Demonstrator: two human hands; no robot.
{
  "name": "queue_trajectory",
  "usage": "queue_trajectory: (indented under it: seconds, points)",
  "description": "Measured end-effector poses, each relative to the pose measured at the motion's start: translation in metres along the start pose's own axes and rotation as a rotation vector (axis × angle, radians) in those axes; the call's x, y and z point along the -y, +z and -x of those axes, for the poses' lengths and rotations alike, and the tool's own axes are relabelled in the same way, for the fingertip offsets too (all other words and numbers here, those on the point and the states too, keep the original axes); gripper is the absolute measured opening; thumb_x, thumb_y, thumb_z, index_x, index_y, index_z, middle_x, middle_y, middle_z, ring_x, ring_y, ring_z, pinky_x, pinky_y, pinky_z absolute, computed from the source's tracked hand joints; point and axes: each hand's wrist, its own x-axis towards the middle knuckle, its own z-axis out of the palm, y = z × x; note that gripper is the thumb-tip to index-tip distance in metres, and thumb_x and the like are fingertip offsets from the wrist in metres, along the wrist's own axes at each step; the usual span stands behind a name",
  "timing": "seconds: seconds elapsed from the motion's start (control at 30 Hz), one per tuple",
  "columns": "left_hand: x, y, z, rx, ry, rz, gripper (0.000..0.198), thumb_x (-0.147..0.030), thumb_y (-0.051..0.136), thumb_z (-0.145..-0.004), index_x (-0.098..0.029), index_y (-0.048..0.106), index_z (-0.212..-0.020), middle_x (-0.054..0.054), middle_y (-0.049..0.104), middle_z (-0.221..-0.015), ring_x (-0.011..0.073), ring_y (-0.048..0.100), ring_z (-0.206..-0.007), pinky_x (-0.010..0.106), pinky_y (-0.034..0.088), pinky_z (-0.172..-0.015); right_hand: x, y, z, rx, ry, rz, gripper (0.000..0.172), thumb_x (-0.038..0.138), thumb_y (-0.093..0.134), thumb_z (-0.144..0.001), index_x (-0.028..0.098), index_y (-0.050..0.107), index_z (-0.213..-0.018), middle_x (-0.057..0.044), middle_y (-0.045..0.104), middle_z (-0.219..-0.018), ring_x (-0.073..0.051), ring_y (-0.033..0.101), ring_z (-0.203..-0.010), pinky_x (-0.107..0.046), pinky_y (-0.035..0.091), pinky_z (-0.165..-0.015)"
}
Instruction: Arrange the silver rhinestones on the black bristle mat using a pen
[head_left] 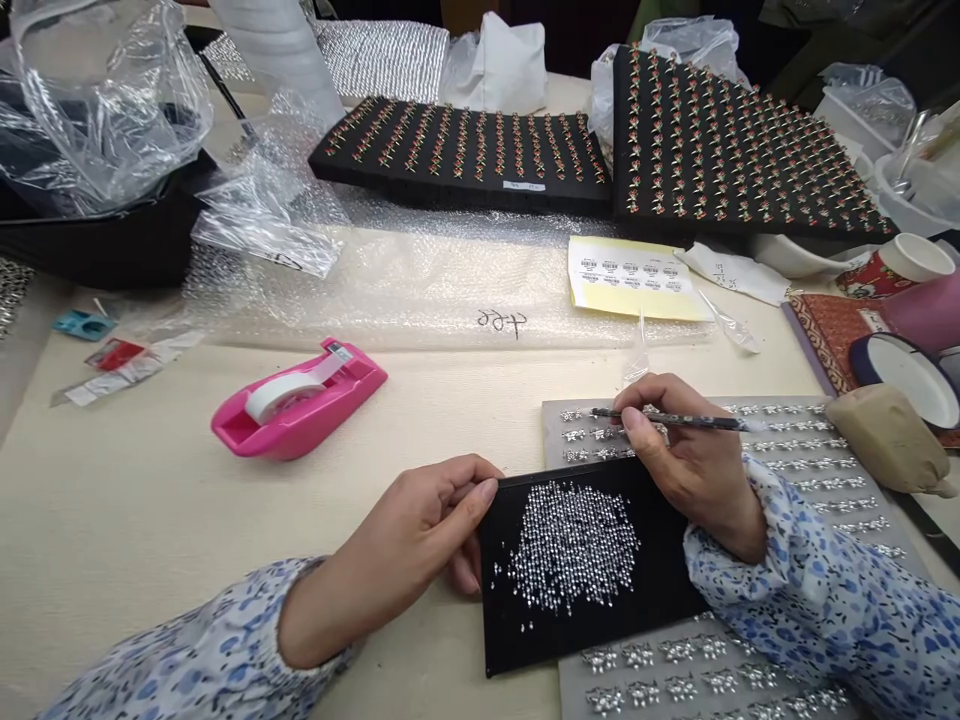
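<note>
My left hand (420,530) grips the left edge of a flat black tray (502,630), thumb on top and fingers beneath. Many tiny silver rhinestones (574,545) lie in a patch on the tray. In my right hand (686,465) is a thin dark pen-like stick (697,422), pinched between thumb and fingers. Its left tip is over the top rows of a grey board (553,425) set with rows of small silver jewelry pieces (679,650). The black tray overlaps the middle of this board, hiding part of it.
A pink tape dispenser (300,405) stands to the left. Black foam boards (461,150) with rows of red-and-gold pieces are at the back. A label sheet (637,280) lies on bubble wrap (420,290). At right are a tan block (889,435) and a paper cup (896,265).
</note>
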Motion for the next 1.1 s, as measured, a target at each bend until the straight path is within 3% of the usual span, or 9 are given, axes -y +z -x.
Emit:
queue_trajectory:
  seconds: [1.1]
  points:
    - [0.0023, 0.0001, -0.0003, -0.003, 0.007, 0.004, 0.026, -0.039, 0.042, -0.092, -0.014, 0.050, -0.095, 0.000, 0.063, -0.058, 0.0121, 0.062, -0.046, 0.015, 0.048, -0.043, 0.0006, -0.0007, 0.0016, -0.001, 0.001, 0.005, 0.006, 0.017, 0.050, -0.080, 0.017, 0.056, -0.081, -0.001, 0.057, -0.074, -0.012, 0.054, -0.068, -0.027, 0.043, -0.059]
